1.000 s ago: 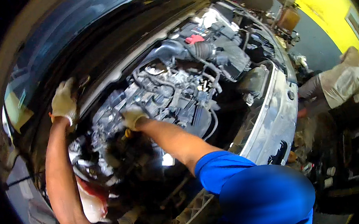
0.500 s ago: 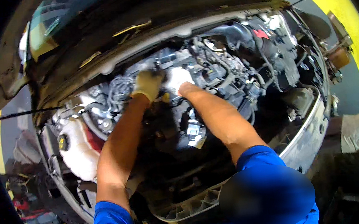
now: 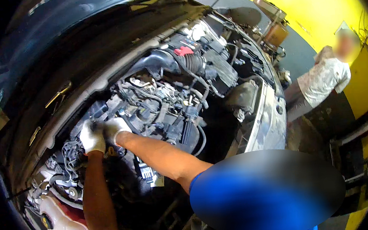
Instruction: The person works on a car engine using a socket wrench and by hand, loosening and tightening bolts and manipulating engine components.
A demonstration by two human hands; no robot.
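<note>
Both of my hands wear white gloves and work close together at the far left side of a car engine (image 3: 143, 114). My left hand (image 3: 92, 138) has its fingers curled down beside a bundle of dark wiring (image 3: 71, 157). Just right of it, my right hand (image 3: 115, 129) bends its fingers inward toward the left one. Both hands look closed, but whatever lies between their fingertips is hidden by the gloves and shadow. A dark cylindrical part (image 3: 97, 109) sits right behind them. Below my right wrist is a silvery, labelled part (image 3: 147, 173).
A white coolant tank (image 3: 65, 224) with a dark cap stands at the lower left. The raised hood (image 3: 59, 68) hangs over the far side. Black air-intake ducting (image 3: 152, 64) and a red cover (image 3: 183, 51) lie farther right. Another person (image 3: 323, 78) stands beyond the car's front corner.
The view has swung to the right, bringing the other person into sight. My hands remain over the same engine area and are now nearer each other.
</note>
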